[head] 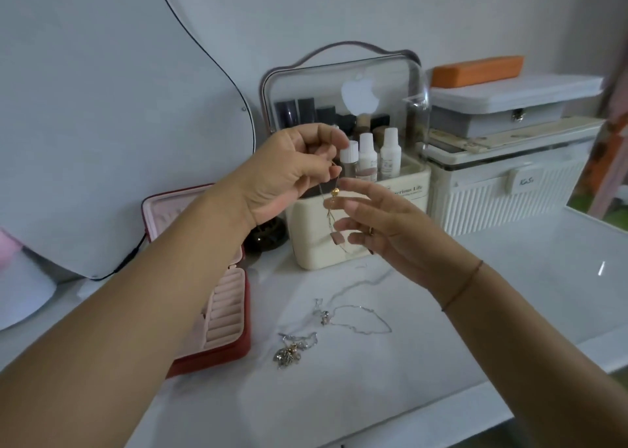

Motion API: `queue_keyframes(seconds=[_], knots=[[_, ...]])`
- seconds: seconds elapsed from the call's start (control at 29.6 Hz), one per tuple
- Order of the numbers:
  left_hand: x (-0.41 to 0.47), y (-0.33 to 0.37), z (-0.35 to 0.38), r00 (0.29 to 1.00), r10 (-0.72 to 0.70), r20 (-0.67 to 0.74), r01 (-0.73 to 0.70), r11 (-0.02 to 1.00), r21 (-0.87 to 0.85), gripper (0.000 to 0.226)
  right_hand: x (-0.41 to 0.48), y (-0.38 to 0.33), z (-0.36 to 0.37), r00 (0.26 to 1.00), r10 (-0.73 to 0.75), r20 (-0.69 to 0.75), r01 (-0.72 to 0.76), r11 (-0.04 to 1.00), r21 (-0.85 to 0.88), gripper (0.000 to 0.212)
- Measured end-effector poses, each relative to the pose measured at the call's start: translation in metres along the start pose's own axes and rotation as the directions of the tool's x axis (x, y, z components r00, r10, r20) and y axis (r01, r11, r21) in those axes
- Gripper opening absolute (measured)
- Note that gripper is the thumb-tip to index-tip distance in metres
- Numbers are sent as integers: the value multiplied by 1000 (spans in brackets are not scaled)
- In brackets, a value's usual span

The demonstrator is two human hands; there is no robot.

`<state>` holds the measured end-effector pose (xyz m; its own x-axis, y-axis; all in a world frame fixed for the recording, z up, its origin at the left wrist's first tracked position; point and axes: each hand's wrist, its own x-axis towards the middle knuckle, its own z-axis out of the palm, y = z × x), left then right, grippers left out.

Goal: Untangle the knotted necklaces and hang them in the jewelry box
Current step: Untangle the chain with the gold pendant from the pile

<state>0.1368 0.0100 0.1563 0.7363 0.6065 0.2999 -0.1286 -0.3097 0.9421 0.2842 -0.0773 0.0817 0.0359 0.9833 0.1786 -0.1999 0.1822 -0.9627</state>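
My left hand [292,172] is raised above the table and pinches a thin gold necklace [334,192] with a round gold bead; the chain hangs down from my fingertips. My right hand [377,223] is just right of the hanging chain, fingers straight and spread, touching or nearly touching it. On the white table lie a silver necklace [353,315] with a small pendant and a tangled bunch of chains with a gold-and-silver pendant [292,349]. The red jewelry box [234,318] with pink lining stands open at the left, partly hidden by my left forearm.
A cream cosmetics organiser [356,189] with a clear lid and small bottles stands behind my hands. To its right stand a white ribbed case [509,192], a grey box and an orange box [475,70]. A curved mirror [102,124] leans at the left.
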Motion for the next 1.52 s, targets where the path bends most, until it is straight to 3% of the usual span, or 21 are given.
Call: queue_keyframes(seconds=[0.1,0.27,0.41,0.47,0.64,0.88,1.05,1.11,1.25,1.39,1.52], knots=[[2,0,2,1000,-16,-4,16,1000,-19,47,4,-11,2,998,-68,0,68,998,0,43],[2,-9,5,998,-39,-42,38,999,-36,43,4,-14,-3,987,-117,-115,103,987,-122,12],[1,-33,9,983,-49,-177,105,942,318,44,-4,-21,-12,959,-193,-209,113,933,-341,9],[-1,-48,13,968,-100,-230,189,894,406,44,-11,-22,-21,939,-239,-245,109,887,-450,7],[-10,-88,15,956,-196,-218,274,860,431,28,-37,-5,-58,881,-275,-385,-8,805,-593,4],[-20,-123,13,912,-277,-301,389,814,431,19,-84,23,-108,820,-215,-530,-181,782,-597,5],[-19,-132,15,883,-379,-278,451,850,272,14,-115,46,-118,832,-138,-538,-259,760,-596,8],[-18,-135,17,860,-433,-271,476,872,117,11,-124,55,-115,833,-113,-542,-286,750,-596,8],[-17,-145,21,789,-557,-260,506,828,-241,7,-136,70,-99,820,-195,-538,-270,697,-664,7],[-19,-156,28,708,-607,-360,499,792,-353,13,-146,85,-82,811,-255,-526,-232,685,-690,11],[-16,-164,42,665,-642,-383,410,741,-531,11,-151,99,-73,812,-358,-460,-190,583,-790,17]])
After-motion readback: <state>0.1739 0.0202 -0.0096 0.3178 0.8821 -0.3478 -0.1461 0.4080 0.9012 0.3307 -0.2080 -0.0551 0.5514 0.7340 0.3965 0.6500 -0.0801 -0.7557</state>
